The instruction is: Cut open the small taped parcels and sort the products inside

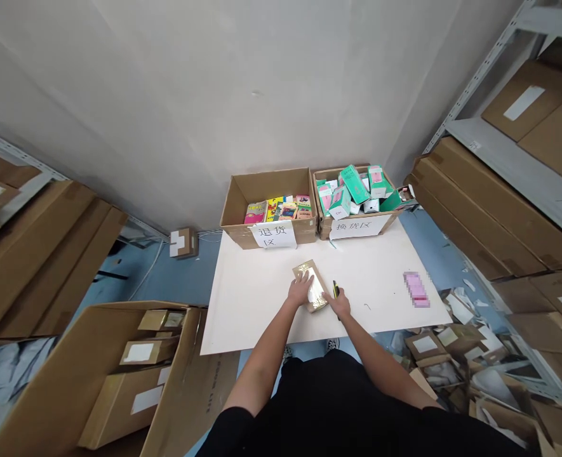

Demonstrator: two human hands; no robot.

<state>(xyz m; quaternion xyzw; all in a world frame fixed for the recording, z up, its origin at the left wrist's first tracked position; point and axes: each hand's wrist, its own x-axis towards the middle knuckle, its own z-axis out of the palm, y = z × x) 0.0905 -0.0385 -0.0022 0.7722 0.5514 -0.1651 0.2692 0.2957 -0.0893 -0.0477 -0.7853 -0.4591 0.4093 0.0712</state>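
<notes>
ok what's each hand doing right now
Left hand: open, resting on the small parcel.
Right hand: closed around a yellow-and-black tool.

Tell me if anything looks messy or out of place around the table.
Yes: on the floor right of the table, cartons and loose white scraps lie in a jumbled heap, unlike the neatly shelved boxes.

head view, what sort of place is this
Probably a parcel storeroom with a returns corner: metal shelving with large cartons, a white table bearing a returns box and an exchanges box, each with a handwritten Chinese sign, and opened boxes heaped on the floor at right.
</notes>
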